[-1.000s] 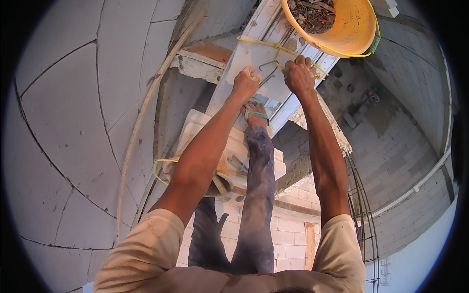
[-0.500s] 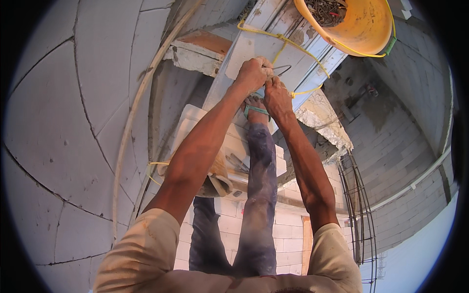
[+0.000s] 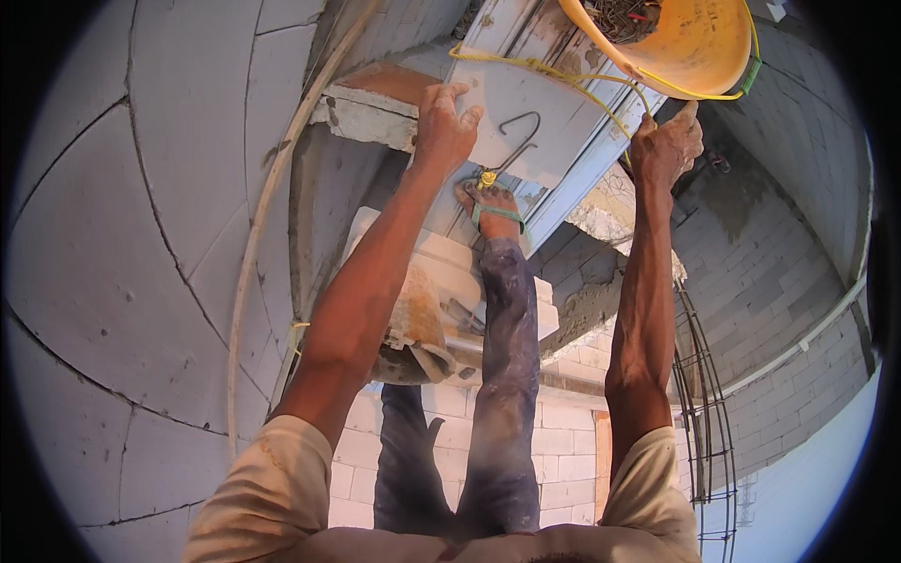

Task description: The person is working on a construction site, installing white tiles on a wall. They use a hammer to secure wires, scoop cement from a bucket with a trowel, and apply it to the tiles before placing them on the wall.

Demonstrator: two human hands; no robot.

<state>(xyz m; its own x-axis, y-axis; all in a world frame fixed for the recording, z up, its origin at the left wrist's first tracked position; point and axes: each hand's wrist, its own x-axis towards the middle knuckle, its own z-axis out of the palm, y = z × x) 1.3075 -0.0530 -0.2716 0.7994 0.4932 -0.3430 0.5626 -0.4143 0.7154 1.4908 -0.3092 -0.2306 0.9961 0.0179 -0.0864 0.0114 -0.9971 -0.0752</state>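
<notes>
My left hand (image 3: 449,129) is raised at the left edge of a white board (image 3: 572,122), its fingers apart and empty. My right hand (image 3: 668,141) grips a yellow rope (image 3: 591,94) at the board's right side, just below the yellow bucket (image 3: 704,56), which holds dark debris. Between my hands a bent metal hook (image 3: 521,127) lies on the board, with a knot of yellow rope (image 3: 487,179) at its lower end by the toes of my foot (image 3: 497,211), in a green-strapped sandal.
A pale block wall (image 3: 122,281) with a long hose or strip (image 3: 253,225) is at left. Stacked white blocks (image 3: 546,310) and a worn sack (image 3: 418,328) sit below the board. A rebar cage (image 3: 699,403) stands right, beside a deep block-walled space (image 3: 779,281).
My hands, which were together on the hook, have moved apart: left up and leftward, right up and rightward. The hook and yellow knot now lie released by my toes.
</notes>
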